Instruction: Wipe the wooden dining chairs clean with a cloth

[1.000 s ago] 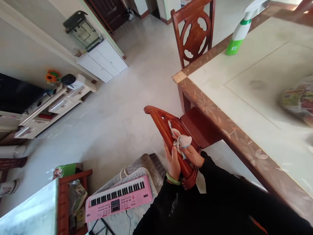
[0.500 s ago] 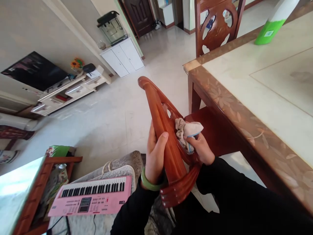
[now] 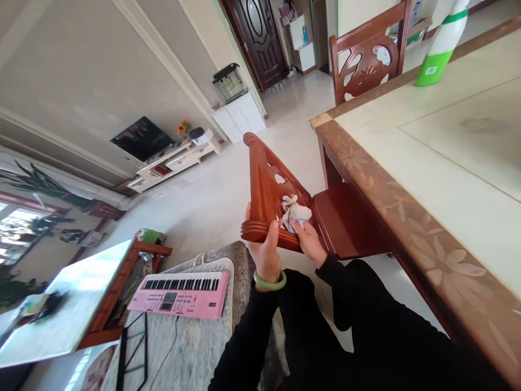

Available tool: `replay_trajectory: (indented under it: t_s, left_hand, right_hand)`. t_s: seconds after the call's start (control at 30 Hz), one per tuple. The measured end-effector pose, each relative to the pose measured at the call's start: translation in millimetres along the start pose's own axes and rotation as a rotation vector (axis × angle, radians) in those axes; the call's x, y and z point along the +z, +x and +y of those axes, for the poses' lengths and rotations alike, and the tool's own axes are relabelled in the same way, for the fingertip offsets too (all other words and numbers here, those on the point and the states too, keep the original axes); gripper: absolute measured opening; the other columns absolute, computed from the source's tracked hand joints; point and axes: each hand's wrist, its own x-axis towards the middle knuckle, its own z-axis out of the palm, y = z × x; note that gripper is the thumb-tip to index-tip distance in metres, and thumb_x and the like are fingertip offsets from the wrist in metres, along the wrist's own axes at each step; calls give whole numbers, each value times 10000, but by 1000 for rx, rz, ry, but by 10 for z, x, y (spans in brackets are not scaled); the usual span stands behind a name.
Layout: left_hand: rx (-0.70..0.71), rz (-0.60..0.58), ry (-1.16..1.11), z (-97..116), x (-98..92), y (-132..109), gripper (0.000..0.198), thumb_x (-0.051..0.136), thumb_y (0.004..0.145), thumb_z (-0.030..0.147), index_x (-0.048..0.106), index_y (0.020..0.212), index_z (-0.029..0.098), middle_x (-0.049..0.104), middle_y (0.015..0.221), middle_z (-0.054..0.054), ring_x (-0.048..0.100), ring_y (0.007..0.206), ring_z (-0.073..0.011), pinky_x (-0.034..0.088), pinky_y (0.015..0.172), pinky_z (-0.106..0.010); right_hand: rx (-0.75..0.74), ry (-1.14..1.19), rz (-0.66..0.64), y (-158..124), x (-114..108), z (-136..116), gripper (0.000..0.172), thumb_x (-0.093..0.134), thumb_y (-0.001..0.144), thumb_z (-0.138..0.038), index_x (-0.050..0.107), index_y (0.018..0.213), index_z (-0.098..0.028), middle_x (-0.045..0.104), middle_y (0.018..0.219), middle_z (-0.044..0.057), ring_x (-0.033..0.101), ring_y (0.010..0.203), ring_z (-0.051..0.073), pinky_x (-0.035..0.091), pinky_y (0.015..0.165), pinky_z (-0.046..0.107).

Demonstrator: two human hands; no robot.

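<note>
- Beside the near-left corner of the counter (image 3: pixel 411 179), a red-brown wooden chair (image 3: pixel 345 217) is tucked partly under the counter's left edge, its carved backrest (image 3: pixel 266 190) toward the person.
- Left hand (image 3: pixel 264 250): its grip is clamped on the backrest's top rail, thumb over the front of the rail and the other fingers behind it; a green bangle (image 3: pixel 269 281) sits on that wrist.
- Right hand (image 3: pixel 308 241): its grip is closed on a crumpled pale cloth (image 3: pixel 293 213) and presses it against the inner face of the backrest, just below the small cut-out in the carving.
- Cloth and left hand are close together on the same rail end, the cloth just to the counter's side of the left thumb.
- Progress, as a judgement: the wiping looks mid-way. The cloth is on the carved panel; the seat, legs and the far end of the backrest have no cloth on them now, and no difference in sheen shows which parts are done.
- At the counter's far edge stands a green-and-white spray bottle (image 3: pixel 442 43), well apart from both hands, with a second chair (image 3: pixel 366 60) behind it.
</note>
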Motion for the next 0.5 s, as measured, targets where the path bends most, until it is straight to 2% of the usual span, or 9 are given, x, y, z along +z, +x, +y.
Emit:
replay_trajectory:
  t_s: [0.1,0.33,0.43,0.5]
  left_hand:
    - [-18,24,-65,22,61,113,854,838,902,596,568,1662,314,643,1658,-96,760,1351,-307,719,1011,-402]
    - [-26,21,-85,-11,-214,254,774,851,910,463,601,1626,309,718,1564,-70,755,1367,-294,699,1079,-410]
    - [-34,31,-94,-9,-340,270,719,856,912,421,634,1591,343,711,1576,-57,774,1324,-273,711,1043,-380]
    - [-34,46,-97,40,-412,298,692,857,909,404,657,1570,365,692,1606,-52,783,1306,-265,721,1004,-358]
  right_hand:
    - [-21,0,34,37,60,-51,653,542,858,-874,513,654,-255,603,731,50,575,810,231,529,881,387]
    - [-69,30,43,78,321,-103,620,486,891,-836,527,662,-261,666,742,72,662,839,262,541,865,388]
    - [-62,61,18,48,457,-81,590,507,918,-797,608,717,-252,736,824,88,711,884,281,570,925,416]
    - [-74,130,-12,43,549,-84,548,553,934,-757,722,862,-241,797,976,102,750,1034,307,579,1051,439]
